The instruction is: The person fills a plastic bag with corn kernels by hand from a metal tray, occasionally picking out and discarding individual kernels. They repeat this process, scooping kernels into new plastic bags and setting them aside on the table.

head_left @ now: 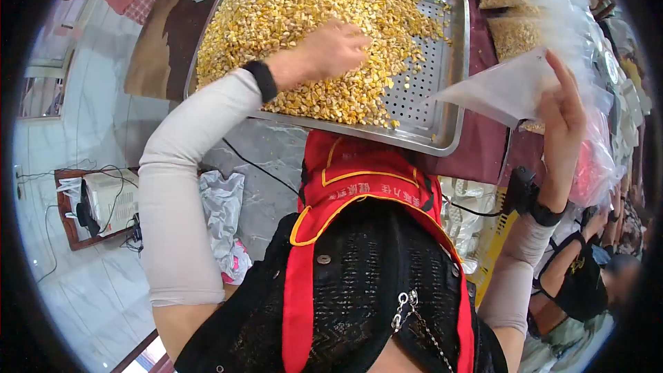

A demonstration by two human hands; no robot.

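Over the heap of yellow corn kernels (297, 0), my left hand (324, 50) is blurred by motion, with its fingers curled in. Whatever those fingers hold, if anything, is hidden. The kernels fill most of a perforated metal tray (452, 90), leaving its right side partly bare. To the right of the tray, my right hand (565, 114) is raised and grips a clear plastic bag (501, 88) between thumb and fingers. One corner of the bag points left over the tray's rim, and I see no kernels in it.
Filled bags of corn (514, 34) stand at the right of the tray, beside a pile of clear plastic bags (570, 10). A dark cable (259, 169) runs near the tray's front edge. Other people are at the far right and upper left.
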